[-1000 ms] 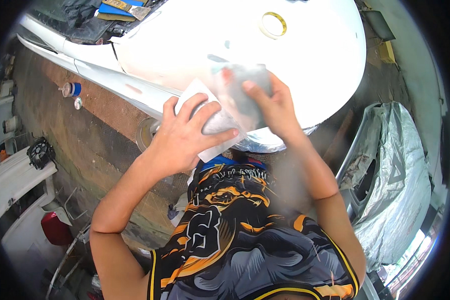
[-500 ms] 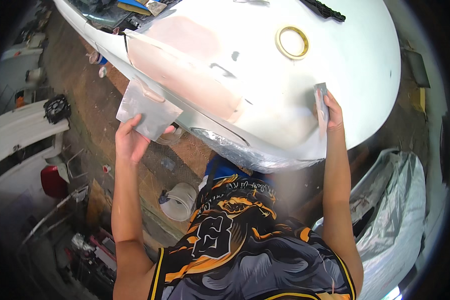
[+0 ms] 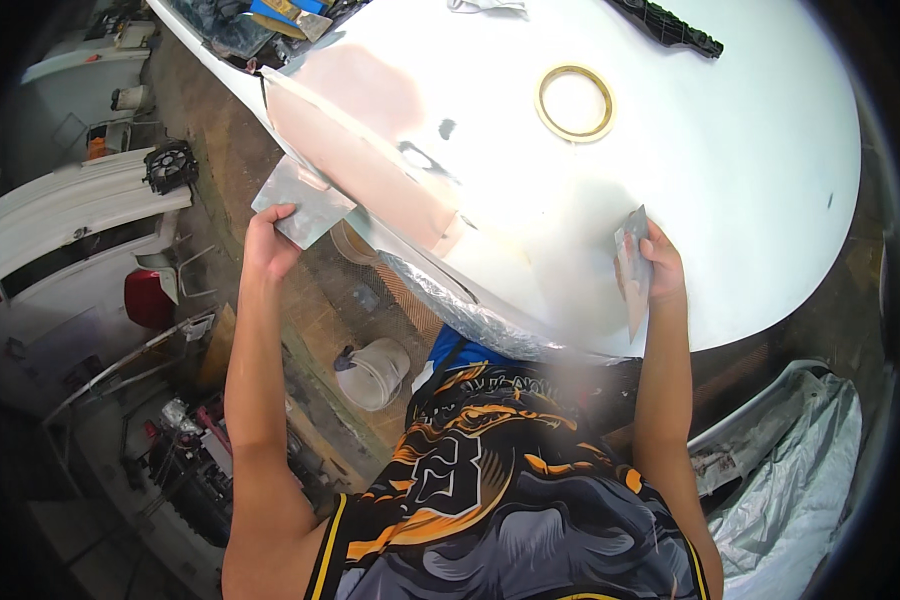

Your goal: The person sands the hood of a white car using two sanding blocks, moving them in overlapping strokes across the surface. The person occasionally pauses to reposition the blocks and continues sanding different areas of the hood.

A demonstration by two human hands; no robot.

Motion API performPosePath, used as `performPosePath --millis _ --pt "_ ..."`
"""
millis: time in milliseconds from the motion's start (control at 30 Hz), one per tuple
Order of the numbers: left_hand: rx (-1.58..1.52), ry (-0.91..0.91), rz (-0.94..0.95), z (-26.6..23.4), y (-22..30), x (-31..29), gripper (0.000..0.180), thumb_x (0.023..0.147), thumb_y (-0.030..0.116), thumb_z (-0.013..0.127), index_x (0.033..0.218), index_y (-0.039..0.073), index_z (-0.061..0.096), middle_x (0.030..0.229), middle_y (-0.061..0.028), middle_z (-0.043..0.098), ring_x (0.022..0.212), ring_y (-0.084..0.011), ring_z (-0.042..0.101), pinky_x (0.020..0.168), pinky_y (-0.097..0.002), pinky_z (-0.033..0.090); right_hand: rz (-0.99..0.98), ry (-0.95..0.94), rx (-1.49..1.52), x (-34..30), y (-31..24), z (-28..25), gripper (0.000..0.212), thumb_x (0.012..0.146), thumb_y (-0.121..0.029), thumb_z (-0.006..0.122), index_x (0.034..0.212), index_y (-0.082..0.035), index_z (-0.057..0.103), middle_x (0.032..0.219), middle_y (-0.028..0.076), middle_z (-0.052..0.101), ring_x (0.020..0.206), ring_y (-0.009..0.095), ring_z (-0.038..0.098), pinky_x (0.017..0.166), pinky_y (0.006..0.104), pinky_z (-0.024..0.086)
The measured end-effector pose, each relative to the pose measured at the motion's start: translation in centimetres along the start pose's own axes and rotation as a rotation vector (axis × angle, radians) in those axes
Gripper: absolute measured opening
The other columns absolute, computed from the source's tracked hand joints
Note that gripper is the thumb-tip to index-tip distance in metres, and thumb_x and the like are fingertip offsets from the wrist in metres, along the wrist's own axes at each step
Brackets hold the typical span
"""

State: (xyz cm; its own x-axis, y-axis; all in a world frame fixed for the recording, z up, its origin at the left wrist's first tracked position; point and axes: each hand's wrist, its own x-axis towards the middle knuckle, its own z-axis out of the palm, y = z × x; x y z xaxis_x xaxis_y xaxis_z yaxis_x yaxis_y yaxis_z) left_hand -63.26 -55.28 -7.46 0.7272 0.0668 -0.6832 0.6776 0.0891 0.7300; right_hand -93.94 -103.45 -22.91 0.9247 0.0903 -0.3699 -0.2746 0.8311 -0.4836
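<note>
My left hand (image 3: 270, 243) grips a flat grey metal plate (image 3: 308, 212), thumb on top, with a smear of pinkish putty (image 3: 313, 178) near its far edge. The plate is beside the edge of a white car body panel (image 3: 710, 190). Farther right, my right hand (image 3: 665, 262) is closed on a thin grey putty spreader (image 3: 630, 258), held upright on edge over the panel. Pinkish putty marks its face. Whether the spreader touches the panel I cannot tell. Sanded pinkish filler patches (image 3: 355, 90) cover the panel's left part.
A roll of masking tape (image 3: 543, 108) and a long black plastic part (image 3: 670, 30) lie on the panel. Crinkled clear film (image 3: 440, 300) hangs along its near edge. A white bucket (image 3: 375, 375) stands on the floor. Silver sheeting (image 3: 795, 470) covers something at lower right.
The view has shifted, so the panel and floor things sit differently. My right hand has turned the spreader, showing more of its face. Both hands keep their hold.
</note>
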Motion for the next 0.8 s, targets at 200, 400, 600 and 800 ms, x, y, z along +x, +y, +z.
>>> performPosePath --millis 200,400,600,800 --pt "-0.019 -0.009 0.001 1.1 0.5 -1.2 0.045 0.094 0.002 0.054 0.138 -0.005 0.051 0.135 -0.0157 0.062 0.123 -0.0343 0.063 0.11 -0.051 0.051 0.019 -0.002 0.001 0.1 0.1 0.1 0.079 0.082 -0.031 0.087 0.145 0.002 0.053 0.126 0.012 0.069 0.111 0.022 0.068 0.096 0.0348 0.056" --pt "0.041 0.071 0.0 1.3 0.6 -0.7 0.043 0.092 0.001 0.056 0.135 -0.005 0.055 0.132 -0.0163 0.065 0.121 -0.0357 0.065 0.113 -0.0507 0.05 0.018 -0.013 -0.017 -0.1 -0.1 0.2 0.078 0.084 -0.031 0.085 0.146 0.003 0.052 0.131 0.013 0.068 0.116 0.023 0.067 0.1 0.036 0.054" --pt "0.093 0.074 0.005 1.5 0.5 0.3 0.043 0.092 0.001 0.056 0.135 -0.005 0.055 0.131 -0.0156 0.065 0.12 -0.0347 0.065 0.111 -0.0499 0.051 0.033 -0.024 -0.016 -0.1 -0.3 0.6 0.078 0.085 -0.031 0.083 0.147 0.004 0.052 0.133 0.013 0.067 0.118 0.023 0.066 0.104 0.0357 0.052" --pt "0.145 0.068 0.032 1.8 0.9 0.8 0.047 0.092 0.0 0.057 0.138 -0.007 0.051 0.135 -0.0169 0.061 0.121 -0.0346 0.064 0.109 -0.0488 0.052 0.032 -0.021 -0.013 -0.2 0.0 0.2 0.077 0.086 -0.03 0.083 0.147 0.004 0.052 0.134 0.014 0.067 0.12 0.023 0.066 0.105 0.036 0.052"
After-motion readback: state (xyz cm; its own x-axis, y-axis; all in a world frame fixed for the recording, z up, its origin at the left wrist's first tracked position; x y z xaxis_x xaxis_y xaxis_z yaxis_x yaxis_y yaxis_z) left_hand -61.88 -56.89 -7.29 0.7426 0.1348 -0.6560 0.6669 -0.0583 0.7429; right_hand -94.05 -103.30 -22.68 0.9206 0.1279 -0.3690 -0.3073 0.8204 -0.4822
